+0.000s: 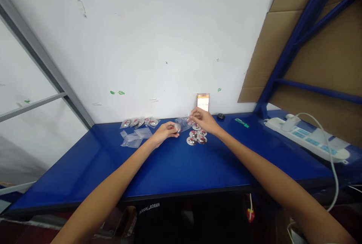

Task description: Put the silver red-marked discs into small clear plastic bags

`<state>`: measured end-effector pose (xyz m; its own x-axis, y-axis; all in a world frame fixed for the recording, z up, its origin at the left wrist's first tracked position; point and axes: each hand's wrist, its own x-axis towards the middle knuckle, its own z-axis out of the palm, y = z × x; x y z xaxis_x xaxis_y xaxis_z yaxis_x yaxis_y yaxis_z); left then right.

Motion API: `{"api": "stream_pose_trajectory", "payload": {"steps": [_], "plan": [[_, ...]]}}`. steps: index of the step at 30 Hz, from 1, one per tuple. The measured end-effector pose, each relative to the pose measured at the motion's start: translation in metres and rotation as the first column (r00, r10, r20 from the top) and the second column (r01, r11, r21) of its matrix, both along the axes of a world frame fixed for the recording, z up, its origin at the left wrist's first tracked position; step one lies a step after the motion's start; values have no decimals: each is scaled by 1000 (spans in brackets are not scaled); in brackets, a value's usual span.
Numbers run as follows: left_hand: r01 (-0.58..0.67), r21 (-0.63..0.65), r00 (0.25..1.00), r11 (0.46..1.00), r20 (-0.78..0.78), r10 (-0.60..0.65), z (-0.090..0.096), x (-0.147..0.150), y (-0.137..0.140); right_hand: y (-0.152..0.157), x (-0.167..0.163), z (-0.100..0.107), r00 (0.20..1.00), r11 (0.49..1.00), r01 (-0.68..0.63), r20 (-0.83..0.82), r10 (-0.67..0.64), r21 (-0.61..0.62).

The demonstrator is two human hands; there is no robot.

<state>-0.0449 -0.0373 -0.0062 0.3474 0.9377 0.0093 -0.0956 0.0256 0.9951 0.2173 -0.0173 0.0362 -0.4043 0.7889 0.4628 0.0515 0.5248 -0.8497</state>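
Observation:
My left hand is closed on a round silver disc with red marks, holding it just above the blue table. A clear plastic bag stretches between the hands, and my right hand pinches its right end. Whether the disc is inside the bag or beside it, I cannot tell. Below my right hand lie several loose discs of the same look. To the left of my left hand are flat clear bags. Behind those, a row of bagged discs rests near the wall.
A lit phone leans on the white wall behind my right hand. Right of it are a small black object and a green strip. A white power strip with a cable sits at the table's right end, by a blue metal frame.

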Motion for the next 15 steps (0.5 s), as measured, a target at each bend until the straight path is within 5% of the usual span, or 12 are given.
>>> {"api": "stream_pose_trajectory", "payload": {"steps": [5, 10, 15], "plan": [[-45, 167, 989, 985, -132, 67, 0, 0, 1, 18, 27, 9, 966, 981, 195, -169, -194, -12], [16, 270, 940, 963, -333, 78, -5, 7, 3, 14, 36, 11, 958, 990, 140, 253, -138, 9], [37, 428, 833, 903, -512, 208, -11, 17, 1, -8, 13, 9, 744, 964, 105, 623, -240, 246]]}}
